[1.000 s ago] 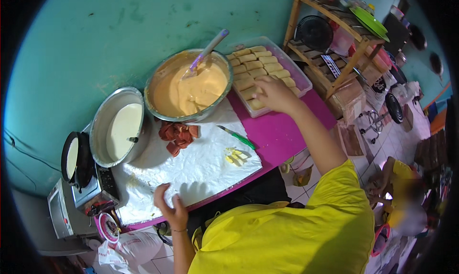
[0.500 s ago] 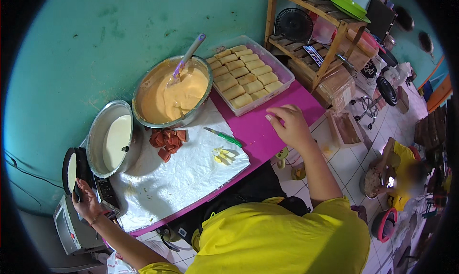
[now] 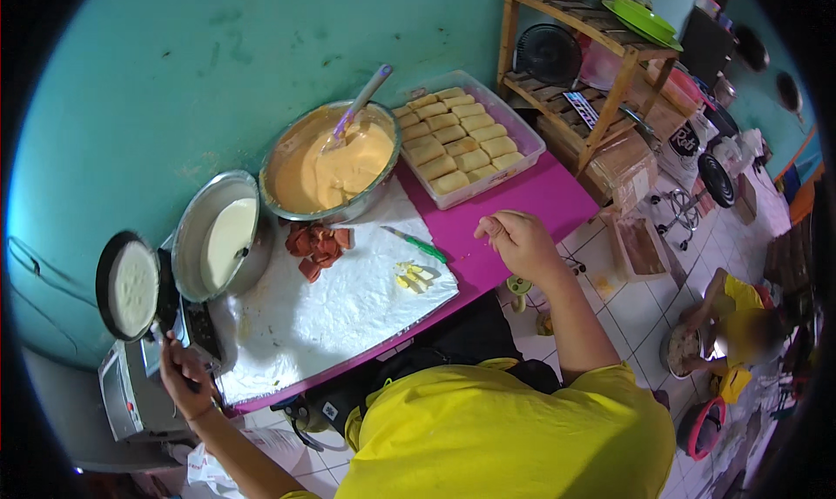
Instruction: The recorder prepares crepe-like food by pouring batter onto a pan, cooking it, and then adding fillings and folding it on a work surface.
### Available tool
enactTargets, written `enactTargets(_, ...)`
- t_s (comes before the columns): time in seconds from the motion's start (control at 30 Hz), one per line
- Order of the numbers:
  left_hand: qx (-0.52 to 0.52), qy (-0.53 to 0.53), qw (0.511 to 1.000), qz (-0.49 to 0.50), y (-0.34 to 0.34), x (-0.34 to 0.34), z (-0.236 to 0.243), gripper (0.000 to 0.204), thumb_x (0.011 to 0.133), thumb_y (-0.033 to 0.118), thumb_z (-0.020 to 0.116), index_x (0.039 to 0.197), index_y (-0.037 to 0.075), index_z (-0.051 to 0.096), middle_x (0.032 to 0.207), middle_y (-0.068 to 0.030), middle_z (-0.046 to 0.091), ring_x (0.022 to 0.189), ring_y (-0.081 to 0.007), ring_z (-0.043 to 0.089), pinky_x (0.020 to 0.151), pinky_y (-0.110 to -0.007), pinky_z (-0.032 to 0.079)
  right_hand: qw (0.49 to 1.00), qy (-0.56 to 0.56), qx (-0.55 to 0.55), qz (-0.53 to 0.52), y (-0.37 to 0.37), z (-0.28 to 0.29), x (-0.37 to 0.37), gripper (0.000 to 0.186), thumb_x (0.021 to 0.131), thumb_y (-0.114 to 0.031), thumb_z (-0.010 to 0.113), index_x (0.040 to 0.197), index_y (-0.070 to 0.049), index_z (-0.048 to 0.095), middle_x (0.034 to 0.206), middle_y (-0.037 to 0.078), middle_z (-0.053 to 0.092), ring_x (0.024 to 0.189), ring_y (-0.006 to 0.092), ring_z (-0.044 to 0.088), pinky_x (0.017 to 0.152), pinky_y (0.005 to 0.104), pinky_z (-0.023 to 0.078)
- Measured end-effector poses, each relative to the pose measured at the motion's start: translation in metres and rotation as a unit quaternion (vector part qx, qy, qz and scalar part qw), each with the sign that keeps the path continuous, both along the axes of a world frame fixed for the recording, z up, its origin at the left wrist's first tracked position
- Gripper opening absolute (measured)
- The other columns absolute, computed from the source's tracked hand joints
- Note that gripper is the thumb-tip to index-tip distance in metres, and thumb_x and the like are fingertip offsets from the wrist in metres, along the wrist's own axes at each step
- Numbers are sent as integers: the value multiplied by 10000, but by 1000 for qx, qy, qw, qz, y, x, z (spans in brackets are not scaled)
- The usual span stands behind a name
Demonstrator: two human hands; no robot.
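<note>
At the far left, my left hand is closed round the handle of a black frying pan. The pan is held tilted, and a pale round crepe covers its bottom. Beside it is a steel pot of pale batter. My right hand hovers over the table's right edge, fingers curled in, with nothing showing in them. On the white sheet lie a green-handled knife, pieces of butter or something yellow, and several reddish-brown chunks.
A steel bowl of orange-tan filling holds a spatula. Right of it, a plastic box contains rows of pale rolls. A wooden shelf stands at the back right. Another person in yellow works over a bowl at far right.
My left hand has tipped the pan round, so more of the crepe's surface faces me. The right hand's fingers have curled in more. The whole view has shifted slightly.
</note>
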State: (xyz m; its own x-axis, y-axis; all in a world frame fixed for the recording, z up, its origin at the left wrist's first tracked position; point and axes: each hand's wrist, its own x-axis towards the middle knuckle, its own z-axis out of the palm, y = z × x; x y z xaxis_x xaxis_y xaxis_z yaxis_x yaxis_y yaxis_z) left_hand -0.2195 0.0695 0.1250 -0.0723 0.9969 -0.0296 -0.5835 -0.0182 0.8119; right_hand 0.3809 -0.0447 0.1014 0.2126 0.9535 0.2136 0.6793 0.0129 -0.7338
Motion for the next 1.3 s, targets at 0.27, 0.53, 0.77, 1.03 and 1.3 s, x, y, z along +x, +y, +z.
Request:
enactTargets(0.27,-90,124,985,-75,-124,127,-34,285,969,134,598,1230,63,506,593,31,416,382,-79,370,333,-249,282,975,147,69,152,31,0,-78,438,928,-22,653,1360,-81,603,1139,102,665,970,236,654,873,328,517)
enactTargets(0.53,-86,184,952,-228,-156,175,-50,298,992,118,629,1233,15,487,646,-19,499,413,-118,477,395,-246,388,925,-3,249,287,58,40,-181,130,851,-61,738,979,-37,737,927,102,670,884,278,642,811,365,514)
enactTargets(0.77,-72,238,934,-256,-166,188,-64,346,995,136,645,1282,22,489,685,12,507,477,-72,452,463,-206,368,931,0,269,246,77,34,-246,139,829,-157,754,810,-45,676,827,101,633,840,302,632,758,416,503)
enactTargets(1.03,-89,285,926,-233,-172,183,-69,372,998,127,651,1322,31,494,761,16,537,540,-59,451,503,-210,370,963,-8,202,177,81,21,-244,235,790,-238,757,760,-36,640,774,130,618,791,343,631,730,451,511)
enactTargets(1.3,-58,296,932,-203,-172,180,-81,363,1004,105,635,1328,24,491,798,28,544,556,-33,454,483,-217,360,972,36,164,164,86,19,-242,207,796,-204,745,796,-18,655,793,138,632,791,314,653,725,422,519)
